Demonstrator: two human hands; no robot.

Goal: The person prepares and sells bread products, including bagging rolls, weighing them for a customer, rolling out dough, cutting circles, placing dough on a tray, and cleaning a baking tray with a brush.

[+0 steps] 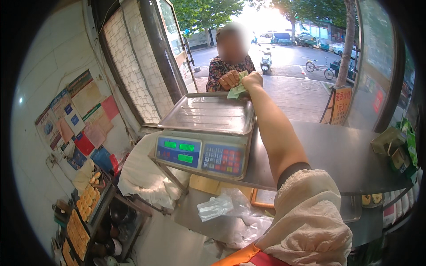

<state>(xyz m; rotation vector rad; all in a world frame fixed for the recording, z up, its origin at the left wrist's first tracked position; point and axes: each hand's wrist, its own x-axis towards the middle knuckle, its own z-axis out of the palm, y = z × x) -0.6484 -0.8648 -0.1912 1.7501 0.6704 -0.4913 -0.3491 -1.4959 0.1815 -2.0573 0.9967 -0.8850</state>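
Observation:
My right arm reaches far across the metal counter, past the scale. At its end my right hand is closed on greenish banknotes. Facing me across the counter, a person in a dark flowered top has a hand at the other side of the same notes; whether those fingers grip them I cannot tell. Just below the notes lies the steel pan of a weighing scale with lit green displays and a keypad. My left hand is out of view.
At lower left stands a rack with trays of round baked buns and flat baked pieces. Under the counter lie clear plastic bags. White cloth hangs left of the scale. Boxes stand at the right end.

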